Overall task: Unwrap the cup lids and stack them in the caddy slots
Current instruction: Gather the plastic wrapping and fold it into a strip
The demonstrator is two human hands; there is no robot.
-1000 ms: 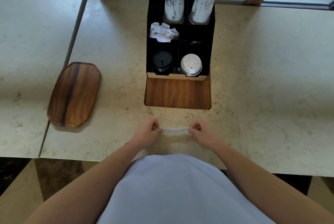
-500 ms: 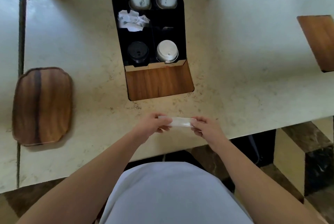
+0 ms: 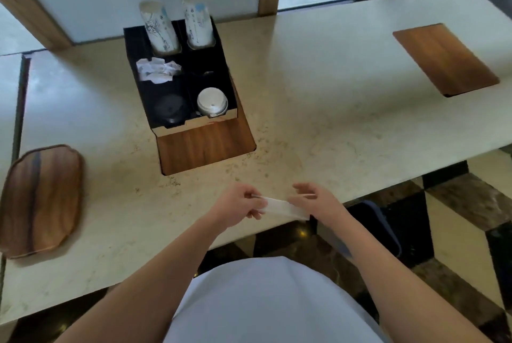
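Left hand [image 3: 240,205] and right hand [image 3: 315,200] are holding between them a pale, translucent strip of wrapper [image 3: 285,208] above the near edge of the stone counter [image 3: 318,98]; the left hand is pinching one end of the strip with thumb and curled fingers, while the right hand is meeting the other end with its fingers loosely spread, though whether it is truly gripping cannot be told through the blur; the strip is slanting down toward the right hand, and no lid can be made out inside it. Beyond the hands, the black caddy [image 3: 230,76] is sitting in a wood-lined recess [image 3: 205,148] of the counter, well apart from the strip; in its front right slot a stack of white lids [image 3: 212,101] is standing, and in its front left slot a stack of black lids [image 3: 170,110] is lying lower and darker; behind the black lids, crumpled white wrapping [image 3: 158,69] is filling the middle left slot; at the back, two printed paper cup stacks [image 3: 160,28] are leaning upward side by side. At the far left a wooden tray [image 3: 41,198] is resting on the counter; at the far right a second wooden panel [image 3: 446,58] is lying flush in the stone.
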